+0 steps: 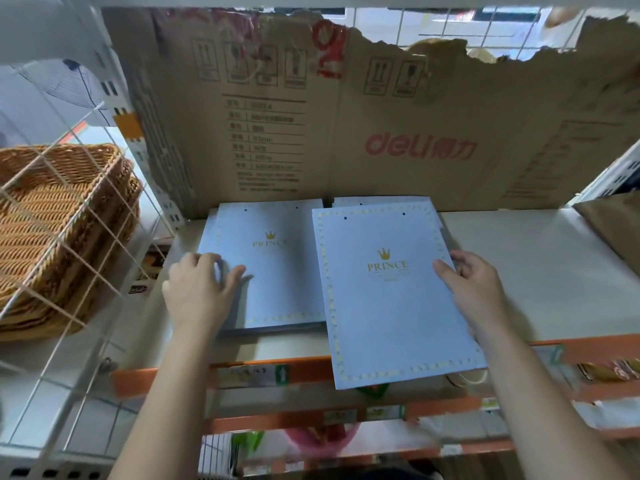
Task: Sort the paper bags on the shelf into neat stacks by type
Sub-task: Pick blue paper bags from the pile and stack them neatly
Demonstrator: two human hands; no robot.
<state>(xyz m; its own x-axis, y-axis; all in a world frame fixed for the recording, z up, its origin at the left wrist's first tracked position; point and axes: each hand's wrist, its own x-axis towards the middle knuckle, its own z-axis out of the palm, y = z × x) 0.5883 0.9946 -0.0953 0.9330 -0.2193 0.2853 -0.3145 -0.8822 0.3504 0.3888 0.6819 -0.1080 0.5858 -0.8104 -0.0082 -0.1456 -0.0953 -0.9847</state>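
1. My left hand (pixel 202 292) grips the near left corner of the left stack (pixel 277 271), thumb on top and fingers curled at the edge; my right hand (pixel 474 289) pinches the right edge of a loose blue bag (pixel 391 306), thumb on its face and fingers beneath.
2. That blue bag lies tilted, its left edge over the left stack's right edge; its near end hangs out past the front of the shelf (pixel 536 271); another bag of the same print (pixel 374 200) peeks out behind it.
3. I judge the step in hand to be squaring up the blue kind; the next move calls for turning the bag straight and setting it flush on a pile while my left hand steadies the stack.
4. The bag is flat, pale blue, with a gold dotted border, a crown, the word PRINCE and two handle holes at the far end; it looks thin and likely to slide.
5. A brown bag (pixel 616 223) lies at the shelf's far right; a torn cardboard sheet (pixel 346 133) stands behind; a wicker basket (pixel 52 220) sits off to the left.
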